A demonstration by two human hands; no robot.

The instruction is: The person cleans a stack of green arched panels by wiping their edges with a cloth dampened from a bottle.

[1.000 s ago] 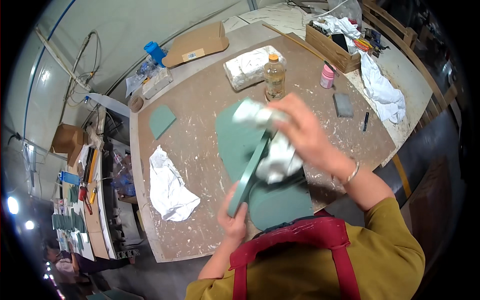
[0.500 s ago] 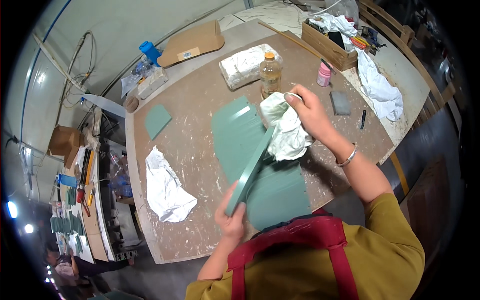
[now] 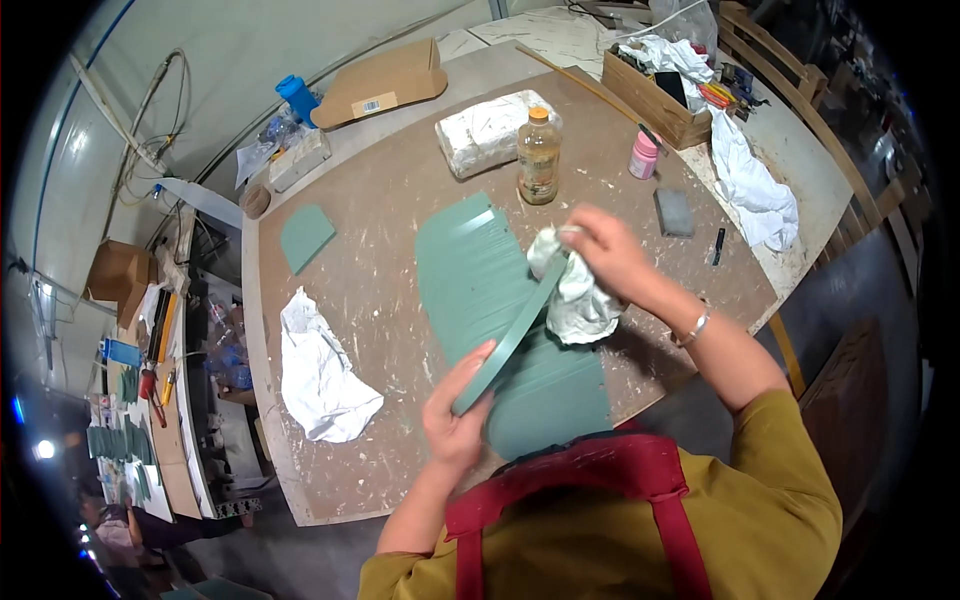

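One panel (image 3: 512, 338) is being held tilted on its edge over one green sheet (image 3: 465, 265), its near end being gripped by the curled fingers of the left hand (image 3: 455, 415), its far end being met by one cloth (image 3: 582, 305) that is being clutched in the closed fingers of the right hand (image 3: 608, 255). Whether the sheet is being touched by the panel cannot be told. Here's the risk: with a firm hold being shown at the near end, the panel could be twisted loose by a hard push on the cloth, and the sheet could be scratched by a dropped corner. The cloth, too, could be snagged on that edge. Farther out, one bottle (image 3: 538, 165) is being kept near enough to be knocked by a wide swing. Around it on the table (image 3: 370, 180) are being counted one bundle (image 3: 480, 135), one jar (image 3: 643, 157), one block (image 3: 674, 213), one black strip (image 3: 719, 246), one small green piece (image 3: 307, 238) and one loose rag (image 3: 322, 375); beyond, one wooden box (image 3: 690, 125) is being seen.
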